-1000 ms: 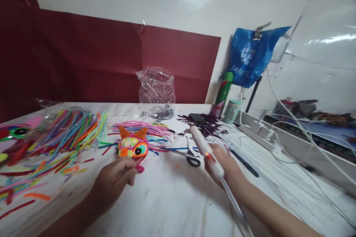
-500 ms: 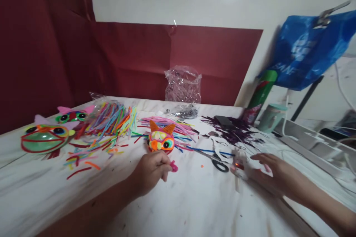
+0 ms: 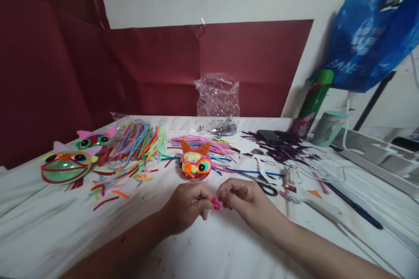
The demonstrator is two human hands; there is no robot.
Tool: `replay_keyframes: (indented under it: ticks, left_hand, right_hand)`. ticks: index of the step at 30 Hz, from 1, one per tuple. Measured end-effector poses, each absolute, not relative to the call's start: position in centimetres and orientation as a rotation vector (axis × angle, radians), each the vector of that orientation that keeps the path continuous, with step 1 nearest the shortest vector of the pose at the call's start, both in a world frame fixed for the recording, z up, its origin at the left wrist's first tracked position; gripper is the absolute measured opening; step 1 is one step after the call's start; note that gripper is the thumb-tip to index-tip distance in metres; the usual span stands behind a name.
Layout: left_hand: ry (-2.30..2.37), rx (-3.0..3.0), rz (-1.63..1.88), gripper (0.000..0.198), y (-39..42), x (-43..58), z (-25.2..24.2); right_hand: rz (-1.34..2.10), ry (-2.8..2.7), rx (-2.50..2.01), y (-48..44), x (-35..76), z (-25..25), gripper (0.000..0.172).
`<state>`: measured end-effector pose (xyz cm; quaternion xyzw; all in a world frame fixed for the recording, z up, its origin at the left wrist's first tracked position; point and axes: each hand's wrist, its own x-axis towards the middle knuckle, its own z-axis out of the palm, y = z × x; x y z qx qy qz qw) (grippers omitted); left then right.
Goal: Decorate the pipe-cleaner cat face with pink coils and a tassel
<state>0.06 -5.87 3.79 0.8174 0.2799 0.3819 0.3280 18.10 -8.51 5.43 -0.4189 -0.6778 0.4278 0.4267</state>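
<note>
Small pink piece [image 3: 216,203] is sitting betw. both hands, just above the table [image 3: 209,248]; too small to tell its long axis. The L hand [image 3: 188,205] is pinching it from the left, the R hand [image 3: 244,197] from the right, both sets of fingertips clamped on it, neither nearer. Just beyond is lying a cat-face ball [image 3: 195,165]. Near the R hand are lying scissors [image 3: 266,188] and a glue gun [image 3: 290,186]. The pipe-cleaner pile [image 3: 137,139] is lying well apart, far left.

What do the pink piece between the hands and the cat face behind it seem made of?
The pink piece: probably fuzzy pipe cleaner, matte, like the loose strips nearby. The cat face: likely the same wound stems, fuzzy outlines, glossy eyes.
</note>
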Motion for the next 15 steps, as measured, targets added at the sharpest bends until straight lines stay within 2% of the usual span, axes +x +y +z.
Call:
replay_keyframes:
  ticks: [7,11,15]
  left_hand:
    - [0.692,2.084,0.901,0.012,-5.9,0.2,3.5]
    - [0.679,1.975,0.851,0.012,-6.0,0.4,3.6]
    - [0.65,1.707,0.815,0.014,-5.9,0.7,3.3]
  right_hand:
    - [1.36,-1.593,-1.009,-8.0,18.5,5.5,0.003]
    - [1.42,-1.61,-0.979,-7.9,18.8,4.9,0.009]
    - [1.322,-1.66,-0.913,-8.1,18.6,4.0,0.017]
